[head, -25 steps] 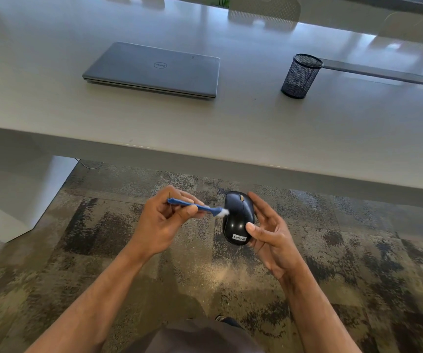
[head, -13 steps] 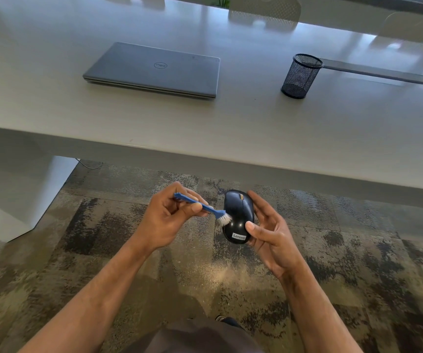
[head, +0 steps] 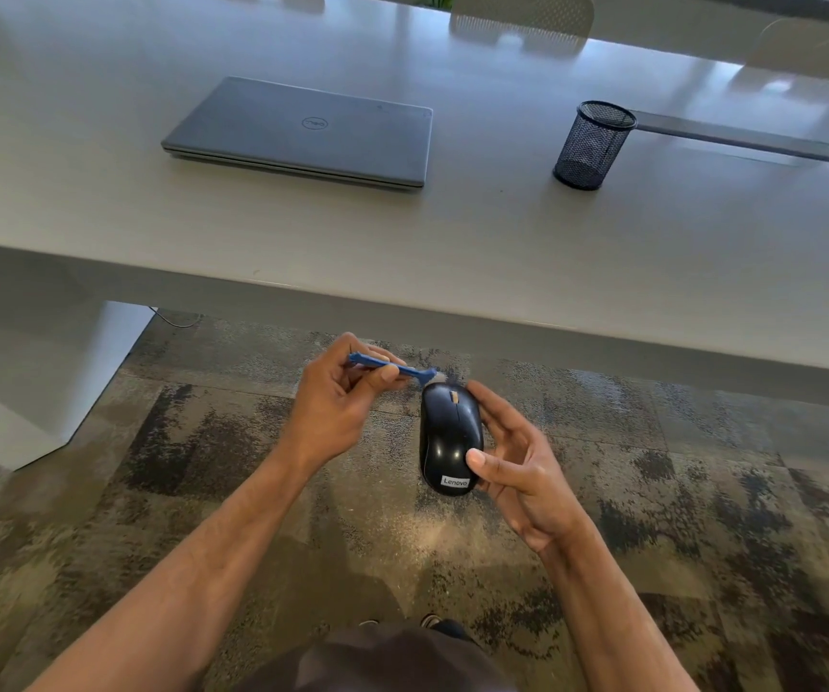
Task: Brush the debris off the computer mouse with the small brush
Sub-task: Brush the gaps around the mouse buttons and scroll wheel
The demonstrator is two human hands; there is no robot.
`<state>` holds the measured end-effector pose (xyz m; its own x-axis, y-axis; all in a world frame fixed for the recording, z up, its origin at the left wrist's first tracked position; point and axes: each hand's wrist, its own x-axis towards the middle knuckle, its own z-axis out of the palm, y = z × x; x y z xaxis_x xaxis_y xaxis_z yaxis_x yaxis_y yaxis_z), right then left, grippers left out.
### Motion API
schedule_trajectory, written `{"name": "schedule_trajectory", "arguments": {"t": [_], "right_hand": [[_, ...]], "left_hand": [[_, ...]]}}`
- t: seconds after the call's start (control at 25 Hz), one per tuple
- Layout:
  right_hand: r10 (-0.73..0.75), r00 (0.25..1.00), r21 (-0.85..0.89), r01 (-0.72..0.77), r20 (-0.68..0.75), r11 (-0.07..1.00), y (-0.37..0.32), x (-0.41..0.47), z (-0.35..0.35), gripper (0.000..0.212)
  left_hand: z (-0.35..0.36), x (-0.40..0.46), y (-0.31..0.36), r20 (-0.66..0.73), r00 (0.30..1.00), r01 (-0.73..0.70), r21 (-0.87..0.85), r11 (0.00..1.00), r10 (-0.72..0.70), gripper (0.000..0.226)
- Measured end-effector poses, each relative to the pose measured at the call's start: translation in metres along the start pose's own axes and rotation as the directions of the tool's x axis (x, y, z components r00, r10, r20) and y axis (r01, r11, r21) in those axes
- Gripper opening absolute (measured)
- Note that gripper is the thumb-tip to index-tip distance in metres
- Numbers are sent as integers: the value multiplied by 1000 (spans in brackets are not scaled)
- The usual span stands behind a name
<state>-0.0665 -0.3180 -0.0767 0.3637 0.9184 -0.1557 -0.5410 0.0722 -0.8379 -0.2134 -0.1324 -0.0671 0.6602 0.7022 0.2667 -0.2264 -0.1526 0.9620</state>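
Observation:
A black computer mouse with a white label at its near end is held in the air below the table edge, top side facing up. My right hand grips it from the right, thumb on its near part and fingers along its far side. My left hand pinches the handle of a small blue brush. The pale bristles sit at the front tip of the mouse, just past the scroll wheel.
A grey table spreads above the hands, bearing a shut laptop and a black mesh pen cup. Patterned carpet lies under the hands. A white table leg stands at left.
The brush has swept from the mouse's left side up to its front tip. My right hand has tilted the mouse so more of its top faces the camera.

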Motion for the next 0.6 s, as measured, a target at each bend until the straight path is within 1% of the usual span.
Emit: {"name": "schedule_trajectory", "arguments": {"t": [0.08,0.16,0.24,0.36,0.4,0.48,0.6], "right_hand": [[-1,1000,4,1,1,1000,-1,0,-1,85],[-2,1000,5,2,-1,1000,-3,0,-3,86],[-4,1000,8,4,-7,1000,-4,0,-5,84],[-11,1000,21,12,-11,1000,-5,2,-5,79],[-12,1000,19,12,-9,1000,-5,2,-4,78],[-9,1000,0,9,-3,1000,-6,3,-3,78],[-3,1000,-20,4,19,1000,-6,2,0,77]], "left_hand": [[-4,-2,1,-7,999,-31,-71,997,31,15],[-12,-4,5,17,999,-41,-115,993,43,11],[-19,-9,10,78,996,-42,-131,991,52,9],[-26,-14,19,213,974,-46,-160,986,80,11],[-26,-15,21,238,968,-45,-157,987,82,12],[-26,-13,21,239,967,-51,-145,988,85,13],[-24,-5,19,190,979,-50,-121,991,72,16]]}}
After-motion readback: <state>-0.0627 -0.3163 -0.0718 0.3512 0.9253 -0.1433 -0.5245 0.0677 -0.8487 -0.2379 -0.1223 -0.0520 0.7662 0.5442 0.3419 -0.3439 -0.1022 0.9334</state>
